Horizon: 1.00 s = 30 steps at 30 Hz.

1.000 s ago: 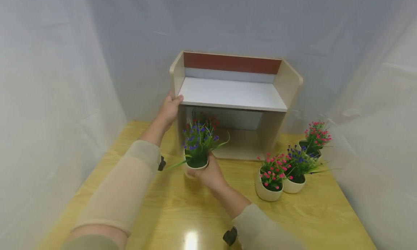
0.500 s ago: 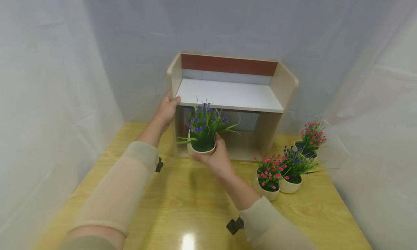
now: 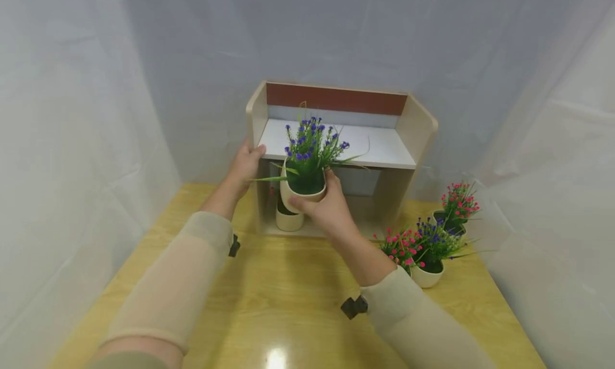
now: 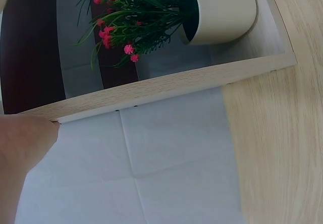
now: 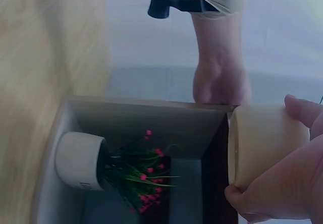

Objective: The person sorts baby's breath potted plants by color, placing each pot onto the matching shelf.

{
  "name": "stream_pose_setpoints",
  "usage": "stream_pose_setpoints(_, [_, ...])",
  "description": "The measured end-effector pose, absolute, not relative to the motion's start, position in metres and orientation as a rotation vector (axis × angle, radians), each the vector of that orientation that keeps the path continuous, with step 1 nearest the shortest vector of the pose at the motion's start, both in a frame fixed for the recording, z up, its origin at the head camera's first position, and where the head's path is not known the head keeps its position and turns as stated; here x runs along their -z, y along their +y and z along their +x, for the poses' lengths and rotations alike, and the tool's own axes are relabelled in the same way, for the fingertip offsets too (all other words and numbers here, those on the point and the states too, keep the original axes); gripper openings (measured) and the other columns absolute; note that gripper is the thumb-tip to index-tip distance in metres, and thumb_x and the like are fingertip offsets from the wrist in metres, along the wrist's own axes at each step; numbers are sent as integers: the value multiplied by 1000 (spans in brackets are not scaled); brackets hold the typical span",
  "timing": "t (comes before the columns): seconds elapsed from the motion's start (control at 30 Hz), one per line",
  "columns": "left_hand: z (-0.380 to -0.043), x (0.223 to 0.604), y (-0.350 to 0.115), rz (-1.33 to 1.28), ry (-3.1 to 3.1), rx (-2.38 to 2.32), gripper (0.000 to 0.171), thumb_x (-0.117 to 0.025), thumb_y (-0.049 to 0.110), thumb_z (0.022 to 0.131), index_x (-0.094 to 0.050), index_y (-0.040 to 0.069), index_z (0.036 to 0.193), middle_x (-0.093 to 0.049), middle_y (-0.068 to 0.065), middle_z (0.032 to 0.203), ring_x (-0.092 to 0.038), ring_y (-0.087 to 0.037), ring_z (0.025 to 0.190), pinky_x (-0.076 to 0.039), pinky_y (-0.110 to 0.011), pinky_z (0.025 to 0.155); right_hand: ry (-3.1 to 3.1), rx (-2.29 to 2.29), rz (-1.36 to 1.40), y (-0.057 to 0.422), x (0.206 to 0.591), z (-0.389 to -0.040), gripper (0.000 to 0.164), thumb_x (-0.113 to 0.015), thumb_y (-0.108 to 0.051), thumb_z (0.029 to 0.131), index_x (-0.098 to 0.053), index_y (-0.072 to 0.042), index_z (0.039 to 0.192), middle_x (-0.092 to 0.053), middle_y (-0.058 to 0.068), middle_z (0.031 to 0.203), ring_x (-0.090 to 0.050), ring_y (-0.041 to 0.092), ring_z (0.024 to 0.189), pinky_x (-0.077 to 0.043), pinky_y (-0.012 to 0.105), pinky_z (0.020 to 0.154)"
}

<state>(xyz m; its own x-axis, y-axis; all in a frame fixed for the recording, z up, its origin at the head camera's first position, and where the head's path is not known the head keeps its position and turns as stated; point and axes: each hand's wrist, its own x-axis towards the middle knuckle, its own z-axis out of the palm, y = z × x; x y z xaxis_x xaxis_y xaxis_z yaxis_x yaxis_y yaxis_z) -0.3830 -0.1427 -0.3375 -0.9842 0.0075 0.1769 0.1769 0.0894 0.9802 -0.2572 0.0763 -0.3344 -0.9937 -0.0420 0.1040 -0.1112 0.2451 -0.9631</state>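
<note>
My right hand [image 3: 333, 206] grips a cream pot with purple flowers [image 3: 306, 181], held up in front of the upper board of a small desktop shelf [image 3: 386, 146]. The right wrist view shows thumb and fingers on either side of that pot [image 5: 267, 143]. My left hand [image 3: 245, 165] holds the shelf's left side panel, thumb on the front edge at board height. Behind and below the lifted pot, a cream pot with red flowers [image 3: 289, 222] stands in the lower compartment at the left; its blooms show in the left wrist view [image 4: 121, 37].
On the wooden table [image 3: 269, 294], right of the shelf, stand a front pot with pink-red flowers [image 3: 401, 246], a purple-flowered pot [image 3: 427, 277] and a rear pot with pink-red flowers [image 3: 458, 203]. White sheeting [image 3: 331, 32] hangs behind and at both sides.
My right hand has raised the purple-flowered pot from near the table to the upper board's height, slightly rightward. The red-flowered pot behind it has come into view. My left hand stays on the shelf.
</note>
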Motion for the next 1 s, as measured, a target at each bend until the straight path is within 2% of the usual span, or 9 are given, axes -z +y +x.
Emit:
stream_pose_setpoints(0.13, [-383, 337, -143, -191, -2226, 2032, 59, -45, 22, 116, -26, 7, 170, -35, -22, 174, -29, -37, 165, -16, -53, 140, -2381, -1881, 223, 74, 320, -268, 106, -92, -26, 87, -27, -12, 170, -45, 12, 158, -57, 31, 141, -48, 49, 123])
stream_pose_setpoints(0.2, [-383, 337, -143, -190, -2234, 2026, 59, -44, 23, 116, -26, 7, 170, -36, -23, 174, -31, -38, 164, -17, -54, 140, -2363, -1856, 236, 73, 314, -275, 104, -92, -27, 87, -30, -12, 168, -44, 13, 160, -56, 30, 140, -48, 49, 122])
stream_pose_setpoints(0.4, [-380, 339, -145, -177, -2265, 2013, 62, -44, 25, 116, -22, 9, 172, -30, -21, 177, -26, -35, 166, -15, -54, 140, -2387, -1758, 203, 71, 304, -297, 109, -93, -34, 86, -28, -12, 170, -39, 13, 167, -51, 31, 145, -44, 51, 126])
stream_pose_setpoints(0.57, [-380, 341, -146, -172, -2252, 2032, 60, -45, 28, 116, -25, 9, 170, -36, -24, 173, -33, -37, 161, -18, -54, 139, -2377, -1750, 204, 67, 301, -315, 114, -94, -35, 86, -23, -15, 173, -39, 13, 170, -51, 32, 148, -45, 49, 127])
stream_pose_setpoints(0.67, [-381, 341, -146, -182, -2243, 2030, 59, -44, 28, 116, -27, 8, 169, -37, -24, 172, -33, -37, 161, -17, -54, 140, -2354, -1765, 213, 64, 298, -324, 117, -93, -33, 87, -17, -17, 175, -43, 13, 170, -55, 31, 147, -47, 48, 125])
stream_pose_setpoints(0.73, [-382, 341, -146, -184, -2245, 2023, 58, -44, 28, 116, -28, 7, 168, -37, -25, 172, -32, -38, 162, -16, -54, 140, -2370, -1716, 230, 63, 295, -330, 114, -93, -35, 88, -19, -15, 174, -49, 13, 167, -59, 31, 143, -50, 47, 122])
stream_pose_setpoints(1.0, [-381, 341, -145, -171, -2262, 2005, 57, -44, 27, 117, -28, 9, 169, -35, -20, 175, -25, -36, 167, -12, -55, 140, -2524, -1364, 268, 66, 288, -351, 107, -85, -55, 91, -30, -6, 169, -64, 17, 148, -68, 33, 127, -60, 49, 106])
